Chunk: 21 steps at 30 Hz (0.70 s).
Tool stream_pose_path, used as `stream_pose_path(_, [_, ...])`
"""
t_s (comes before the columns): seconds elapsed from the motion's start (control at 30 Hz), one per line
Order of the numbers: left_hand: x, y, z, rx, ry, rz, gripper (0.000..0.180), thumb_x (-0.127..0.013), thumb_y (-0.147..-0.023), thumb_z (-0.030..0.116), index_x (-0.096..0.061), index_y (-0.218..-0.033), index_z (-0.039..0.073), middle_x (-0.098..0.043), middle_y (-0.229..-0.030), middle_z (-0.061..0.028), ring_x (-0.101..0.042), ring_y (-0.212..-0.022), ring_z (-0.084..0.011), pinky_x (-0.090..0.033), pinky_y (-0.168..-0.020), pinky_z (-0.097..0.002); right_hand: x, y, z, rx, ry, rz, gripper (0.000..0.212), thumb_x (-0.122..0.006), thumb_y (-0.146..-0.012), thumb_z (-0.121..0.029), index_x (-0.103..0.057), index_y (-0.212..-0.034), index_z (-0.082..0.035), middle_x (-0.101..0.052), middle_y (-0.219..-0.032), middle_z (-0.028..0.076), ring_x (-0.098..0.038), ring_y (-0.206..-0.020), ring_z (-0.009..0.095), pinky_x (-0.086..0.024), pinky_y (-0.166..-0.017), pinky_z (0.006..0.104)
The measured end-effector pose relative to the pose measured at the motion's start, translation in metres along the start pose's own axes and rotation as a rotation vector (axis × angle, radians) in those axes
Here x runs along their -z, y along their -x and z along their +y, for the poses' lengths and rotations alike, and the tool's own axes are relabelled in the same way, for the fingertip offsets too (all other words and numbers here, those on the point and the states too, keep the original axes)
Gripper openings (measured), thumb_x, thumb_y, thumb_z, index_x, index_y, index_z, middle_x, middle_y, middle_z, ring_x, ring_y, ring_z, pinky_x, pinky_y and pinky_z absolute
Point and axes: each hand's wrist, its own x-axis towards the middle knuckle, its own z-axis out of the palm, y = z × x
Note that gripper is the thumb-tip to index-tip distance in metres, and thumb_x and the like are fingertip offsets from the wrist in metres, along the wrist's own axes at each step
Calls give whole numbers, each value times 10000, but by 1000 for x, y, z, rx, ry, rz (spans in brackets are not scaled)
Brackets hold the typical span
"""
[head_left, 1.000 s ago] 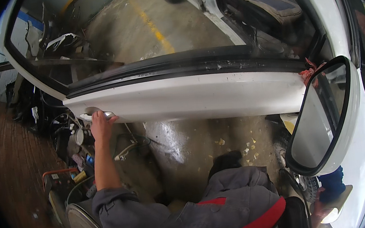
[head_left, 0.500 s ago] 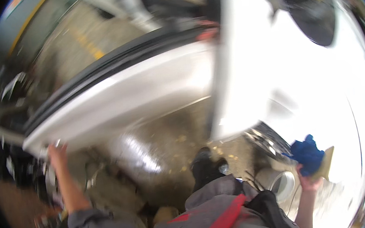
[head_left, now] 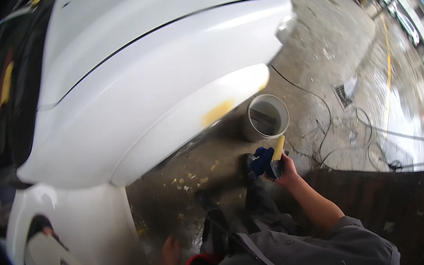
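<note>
In my right hand [head_left: 286,170] is a bundled blue cloth [head_left: 262,161] together with a flat yellow piece [head_left: 278,148] and something dark grey, its exact kind unclear. My fingers are closed around them, below a white bucket. My left hand [head_left: 171,251] hangs low beside the white car door [head_left: 96,221]; it is blurred and its fingers cannot be read. Ahead lies the white front fender [head_left: 163,80] of a car, with a yellowish patch [head_left: 218,111] on its lower panel by the wheel arch.
A white bucket [head_left: 286,119] stands on the concrete floor beside the fender, with a greyish flat object inside. Black hoses or cables [head_left: 328,113] snake across the floor to the right, near a drain grate [head_left: 343,95]. Yellow scraps [head_left: 204,180] litter the floor near my feet.
My view has swung right, from the open door toward the front fender. My left hand has come off the door's edge. The right hand still holds the blue cloth and yellow piece.
</note>
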Motion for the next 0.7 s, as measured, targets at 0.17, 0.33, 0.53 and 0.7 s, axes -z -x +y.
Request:
stream_pose_path(0.17, [-27,-91,301,-375,359,-152,283,-667,-1016,101,-675,-1284,11,-750,-1128,-141,-725,-998,-170,-562,-886,-294,93,-77,-77,122,-224,206,499,-389,-1096,-535,-606,-1376,-183,-707,-1272,90,-694,-1100,316,-540,-899,557])
stream_pose_path(0.33, [-137,-153,413,-409,48,-392,277,-676,-1007,94,-682,-1277,30,-756,-1101,-125,-727,-936,-170,-574,-810,-301,189,-242,-147,368,-355,256,545,-439,-1094,-505,-556,-1458,-117,-683,-1348,110,-681,-1155,344,-542,-964,535])
stream_pose_path(0.53, [-249,-193,445,-168,52,-611,320,-657,-1028,131,-650,-1333,32,-737,-1191,-108,-705,-1078,-174,-559,-914,-314,281,-416,-237,386,486,648,553,-585,-1025,-517,-712,-1221,-16,-711,-1233,156,-656,-1146,283,-481,-1022,387])
stream_pose_path(0.7, [-265,-206,385,47,-263,-494,288,-682,-1029,192,-684,-1268,31,-762,-1149,-89,-718,-1047,-156,-564,-911,-315,309,-515,-211,555,1328,877,355,-558,-1020,-411,-740,-1082,-112,-653,-1215,261,-608,-1170,452,-484,-997,577])
